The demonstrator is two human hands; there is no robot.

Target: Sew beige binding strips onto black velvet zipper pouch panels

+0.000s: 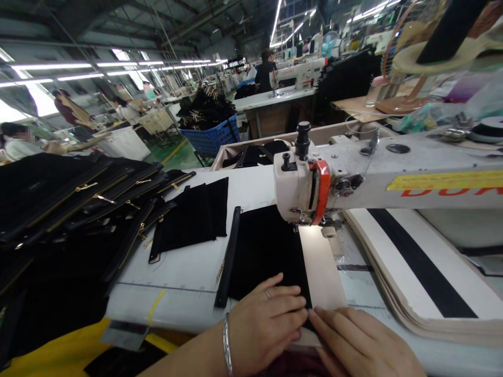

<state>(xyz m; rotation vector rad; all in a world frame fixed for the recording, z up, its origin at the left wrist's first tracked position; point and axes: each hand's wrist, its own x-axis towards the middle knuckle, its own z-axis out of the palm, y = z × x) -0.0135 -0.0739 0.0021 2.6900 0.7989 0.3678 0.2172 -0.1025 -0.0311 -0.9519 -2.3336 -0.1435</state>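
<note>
Red letters (451,192), half-covered by yellow tape (444,180), mark the sewing machine (369,162). Under its head, black fabric (267,251) overlaps a pale panel (320,262); the left hand (269,320) lies flat on the fabric, fingers slightly parted; the right hand's (363,337) fingers sit together at its edge, pinching unclear.

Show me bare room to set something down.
Bare table shows between the zippered pile and the black panel, with more left of the machine head. Crowded: around the left hand and right hand, and at the striped stack.
</note>
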